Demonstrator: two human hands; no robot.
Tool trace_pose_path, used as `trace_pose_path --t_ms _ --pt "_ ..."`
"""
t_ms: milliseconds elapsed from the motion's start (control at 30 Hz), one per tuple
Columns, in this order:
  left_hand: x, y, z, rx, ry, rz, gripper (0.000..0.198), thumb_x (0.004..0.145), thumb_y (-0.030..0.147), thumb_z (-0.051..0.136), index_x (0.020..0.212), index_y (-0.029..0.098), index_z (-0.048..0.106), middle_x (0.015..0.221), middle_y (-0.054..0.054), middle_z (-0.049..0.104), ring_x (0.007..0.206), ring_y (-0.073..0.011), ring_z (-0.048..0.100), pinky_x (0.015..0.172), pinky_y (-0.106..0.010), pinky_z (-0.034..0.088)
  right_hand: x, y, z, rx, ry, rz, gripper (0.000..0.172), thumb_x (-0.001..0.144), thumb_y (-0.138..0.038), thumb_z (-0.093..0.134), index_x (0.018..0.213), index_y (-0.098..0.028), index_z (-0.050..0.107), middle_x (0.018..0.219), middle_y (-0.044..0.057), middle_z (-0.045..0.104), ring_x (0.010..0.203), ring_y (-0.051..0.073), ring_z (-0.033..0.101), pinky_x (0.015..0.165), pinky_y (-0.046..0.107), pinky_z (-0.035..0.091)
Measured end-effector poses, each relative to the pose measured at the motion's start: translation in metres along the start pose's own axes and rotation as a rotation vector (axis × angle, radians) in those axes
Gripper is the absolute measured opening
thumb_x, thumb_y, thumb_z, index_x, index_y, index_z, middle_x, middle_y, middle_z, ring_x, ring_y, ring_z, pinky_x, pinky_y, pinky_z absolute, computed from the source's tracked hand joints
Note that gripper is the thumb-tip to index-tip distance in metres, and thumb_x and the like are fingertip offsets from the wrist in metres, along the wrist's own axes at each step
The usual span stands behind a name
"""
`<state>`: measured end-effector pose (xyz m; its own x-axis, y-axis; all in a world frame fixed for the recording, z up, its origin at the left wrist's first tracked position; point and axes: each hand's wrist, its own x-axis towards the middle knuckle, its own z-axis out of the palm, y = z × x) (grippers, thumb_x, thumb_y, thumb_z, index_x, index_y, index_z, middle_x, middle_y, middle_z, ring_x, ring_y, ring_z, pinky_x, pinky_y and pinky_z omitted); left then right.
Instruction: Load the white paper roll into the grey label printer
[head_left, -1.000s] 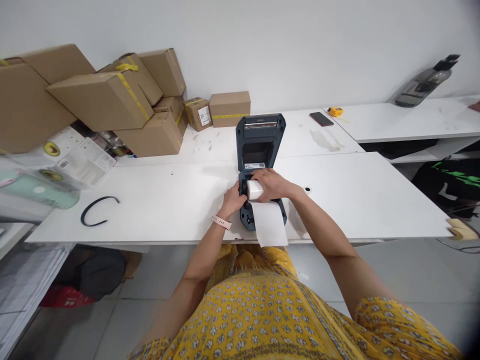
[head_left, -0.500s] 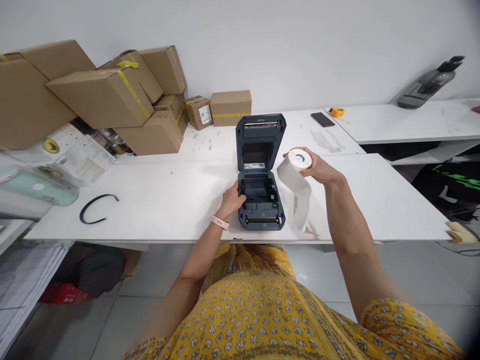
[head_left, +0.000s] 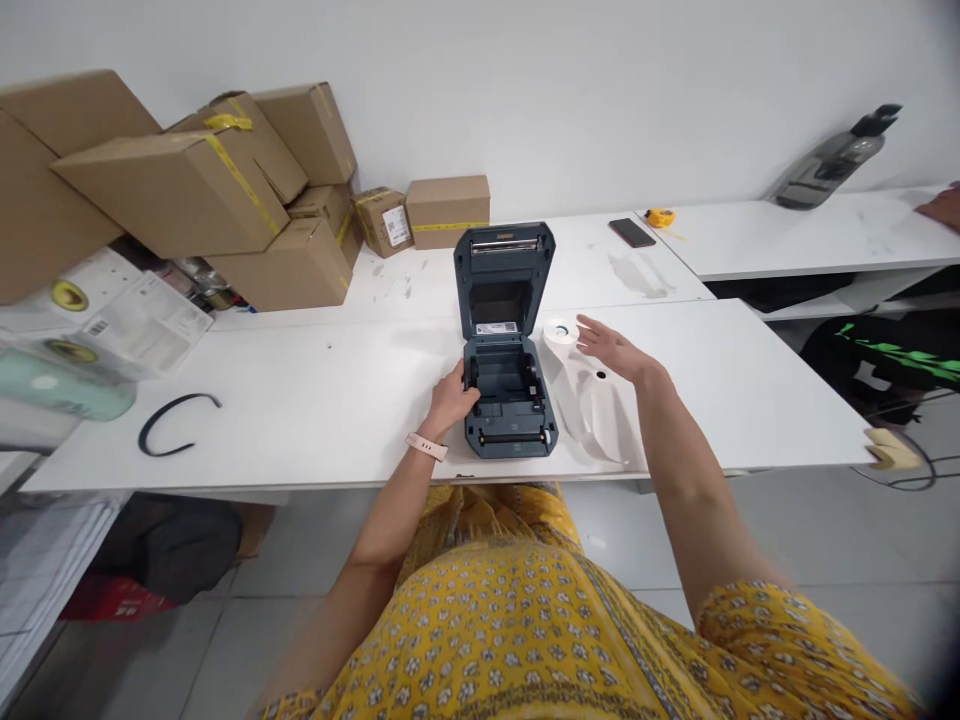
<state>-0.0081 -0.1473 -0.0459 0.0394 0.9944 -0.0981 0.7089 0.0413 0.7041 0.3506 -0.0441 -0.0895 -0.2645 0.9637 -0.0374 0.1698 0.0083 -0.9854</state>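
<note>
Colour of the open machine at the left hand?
The open machine is dark blue-grey; shows best in the head view.

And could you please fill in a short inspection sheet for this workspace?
Surface: white table, grey marks toward the back.
Work items: printer, lid raised; roll beside it, strip trailing toward the near edge.
Clutter: black band at left; phone and tape measure at back right.
Hands: left hand grips the printer's left edge; right hand open by the roll, contact unclear.
Cables: dark cable beyond the table's right end.
Surroundings: stacked boxes at left; bottle at right.
</note>
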Motion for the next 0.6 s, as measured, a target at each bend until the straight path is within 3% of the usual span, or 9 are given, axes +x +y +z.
trace_pose_path --t_ms 100,167,267,333,400,467,600 --pt "0.0 0.001 0.0 0.034 0.008 -0.005 0.066 0.075 0.017 0.056 0.141 0.024 0.059 0.102 -0.006 0.078 0.087 -0.028 0.071 0.084 -0.039 0.055 -0.039 0.014 -0.016 0.095 0.088 -0.024 0.071 0.068 -0.05 0.085 0.133 -0.03 0.064 0.158 0.013 0.056 0.146 0.031 0.053 0.12 0.051 0.044" --pt "0.0 0.002 0.0 0.047 0.007 0.0 0.065 0.075 0.017 0.056 0.14 0.024 0.06 0.101 -0.007 0.078 0.087 -0.0289 0.071 0.084 -0.039 0.055 -0.061 0.02 -0.015 0.057 0.056 0.013 0.069 0.065 -0.046 0.089 0.129 -0.03 0.068 0.152 0.013 0.062 0.141 0.031 0.058 0.115 0.05 0.049" --pt "0.0 0.002 0.0 0.035 0.009 0.006 0.069 0.076 0.017 0.056 0.144 0.023 0.057 0.103 -0.007 0.078 0.089 -0.0299 0.072 0.086 -0.04 0.055 -0.08 0.02 0.003 -0.04 -0.005 0.103 0.066 0.067 -0.047 0.089 0.127 -0.029 0.071 0.128 0.008 0.076 0.11 0.027 0.072 0.094 0.045 0.06" --pt "-0.001 0.002 0.001 0.026 0.02 0.003 0.07 0.076 0.017 0.056 0.145 0.023 0.056 0.106 -0.007 0.078 0.092 -0.0303 0.073 0.088 -0.041 0.055 -0.085 0.013 0.016 -0.041 0.02 0.13 0.057 0.067 -0.052 0.088 0.116 -0.026 0.075 0.109 0.005 0.079 0.09 0.023 0.073 0.083 0.042 0.061" --pt "-0.001 0.003 0.001 0.025 0.022 -0.004 0.069 0.076 0.016 0.055 0.145 0.023 0.057 0.108 -0.008 0.078 0.094 -0.0308 0.073 0.089 -0.041 0.055 -0.089 -0.003 0.024 0.01 0.056 0.086 0.051 0.066 -0.056 0.088 0.105 -0.025 0.077 0.102 0.005 0.079 0.087 0.024 0.072 0.08 0.041 0.06" --pt "-0.002 0.004 0.0 0.034 0.011 -0.013 0.068 0.077 0.016 0.055 0.144 0.023 0.057 0.107 -0.008 0.078 0.095 -0.0315 0.073 0.088 -0.041 0.054 -0.093 -0.029 0.029 0.048 0.056 0.018 0.05 0.069 -0.058 0.087 0.107 -0.027 0.076 0.102 0.006 0.079 0.089 0.025 0.072 0.078 0.041 0.059" --pt "-0.002 0.005 -0.001 0.055 0.002 0.0 0.067 0.078 0.016 0.054 0.145 0.024 0.056 0.107 -0.008 0.078 0.096 -0.0312 0.072 0.089 -0.041 0.054 -0.081 -0.094 0.052 -0.134 -0.156 -0.108 0.05 0.078 -0.053 0.082 0.12 -0.028 0.074 0.107 0.008 0.079 0.091 0.026 0.073 0.08 0.039 0.058"
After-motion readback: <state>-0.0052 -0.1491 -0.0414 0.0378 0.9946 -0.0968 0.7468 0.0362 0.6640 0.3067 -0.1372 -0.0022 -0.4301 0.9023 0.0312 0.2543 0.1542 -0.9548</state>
